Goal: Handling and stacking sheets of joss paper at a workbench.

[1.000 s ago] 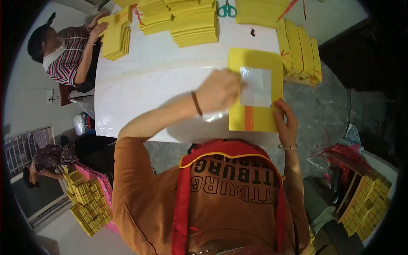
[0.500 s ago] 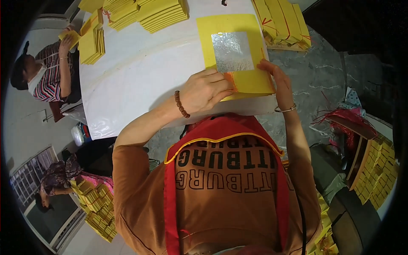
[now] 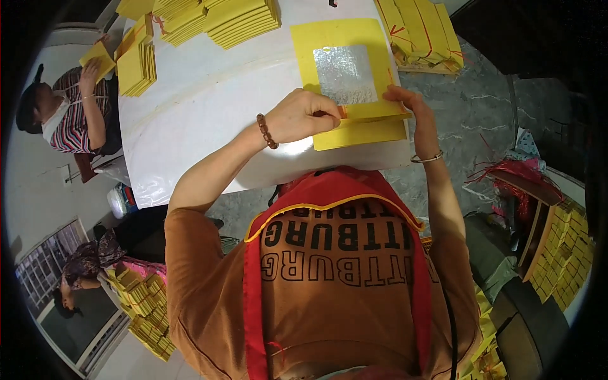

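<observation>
A stack of yellow paper sheets lies at the table's near edge, the top sheet bearing a silver foil square. My left hand pinches the near edge of that top sheet beside an orange patch. This edge is raised and turned away from me, baring a yellow strip underneath. At the right edge of the paper, my right hand rests with fingers stretched out and the fingertips touching the sheet.
Yellow paper bundles stand along the far left of the white table; red-tied ones lie at the far right. A person on the left holds a yellow packet. Another person is behind, near more yellow bundles.
My left hand has lifted the top sheet's near edge and moved slightly away from me and left. My right hand stays at the right edge. The person at left raised the yellow packet.
</observation>
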Motion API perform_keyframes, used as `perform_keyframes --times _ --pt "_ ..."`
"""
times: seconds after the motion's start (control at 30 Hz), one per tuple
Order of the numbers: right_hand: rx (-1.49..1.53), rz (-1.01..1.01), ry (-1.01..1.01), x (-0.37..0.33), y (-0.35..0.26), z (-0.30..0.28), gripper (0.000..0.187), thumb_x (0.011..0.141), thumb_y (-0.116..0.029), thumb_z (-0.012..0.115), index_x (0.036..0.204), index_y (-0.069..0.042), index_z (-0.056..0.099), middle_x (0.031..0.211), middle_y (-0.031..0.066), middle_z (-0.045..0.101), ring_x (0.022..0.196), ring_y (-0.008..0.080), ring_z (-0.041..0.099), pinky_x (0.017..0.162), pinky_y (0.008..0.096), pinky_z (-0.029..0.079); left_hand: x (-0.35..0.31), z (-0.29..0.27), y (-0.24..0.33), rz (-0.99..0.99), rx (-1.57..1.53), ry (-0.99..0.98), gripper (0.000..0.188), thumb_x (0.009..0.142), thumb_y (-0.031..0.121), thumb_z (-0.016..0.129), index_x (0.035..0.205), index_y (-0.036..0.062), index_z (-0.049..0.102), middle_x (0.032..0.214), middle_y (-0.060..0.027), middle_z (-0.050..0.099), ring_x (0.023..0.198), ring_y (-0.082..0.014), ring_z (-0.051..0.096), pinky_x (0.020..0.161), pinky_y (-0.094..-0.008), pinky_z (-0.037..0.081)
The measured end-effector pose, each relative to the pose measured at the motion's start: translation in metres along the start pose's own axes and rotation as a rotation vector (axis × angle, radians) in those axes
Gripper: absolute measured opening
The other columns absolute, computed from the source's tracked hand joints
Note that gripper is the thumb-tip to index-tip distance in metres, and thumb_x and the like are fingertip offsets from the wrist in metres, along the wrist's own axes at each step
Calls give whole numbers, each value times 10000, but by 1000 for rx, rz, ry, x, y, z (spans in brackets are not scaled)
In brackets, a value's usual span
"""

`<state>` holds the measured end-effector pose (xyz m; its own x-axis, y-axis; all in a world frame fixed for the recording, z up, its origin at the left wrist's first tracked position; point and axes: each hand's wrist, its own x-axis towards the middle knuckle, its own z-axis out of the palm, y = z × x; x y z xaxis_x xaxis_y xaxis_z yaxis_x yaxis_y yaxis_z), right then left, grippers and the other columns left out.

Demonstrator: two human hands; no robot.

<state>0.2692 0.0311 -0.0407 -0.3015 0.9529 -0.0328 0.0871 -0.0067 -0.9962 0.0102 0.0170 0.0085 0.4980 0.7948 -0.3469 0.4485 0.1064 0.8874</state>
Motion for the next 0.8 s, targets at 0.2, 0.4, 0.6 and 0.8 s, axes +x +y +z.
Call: perform_keyframes --times 0.2,0.4,0.6,0.8 --pt "-23 -17 -24 1 -1 -2 502 980 -355 259 1169 9 548 1043 112 630 1044 180 538 962 303 353 4 -5 0 -34 -64 -50 125 795 81 590 845 -13 656 690 8 604 646 -37 504 595 -201 415" --pt "-2 -91 -63 3 3 -7 425 957 -320 356 1159 -10 565 1049 101 631 1058 196 542 975 319 346 6 -10 4 -68 -40 -86 130 802 97 592 841 -10 655 686 24 595 657 -24 490 592 -192 398" --pt "-266 -263 -79 2 15 -7 298 710 58 588 990 -39 621 1058 85 630 1101 234 535 960 346 386 6 -11 -6 -94 -179 -64 181 788 129 639 923 10 655 757 -9 613 699 -72 517 657 -223 421" --pt "-131 -254 -80 6 28 -10 307 680 78 589 958 -45 624 1020 87 635 1115 272 525 938 352 406 -12 -13 -10 503 496 73 485 755 190 682 1208 84 544 1167 -85 546 1083 -261 470 891 -374 379"
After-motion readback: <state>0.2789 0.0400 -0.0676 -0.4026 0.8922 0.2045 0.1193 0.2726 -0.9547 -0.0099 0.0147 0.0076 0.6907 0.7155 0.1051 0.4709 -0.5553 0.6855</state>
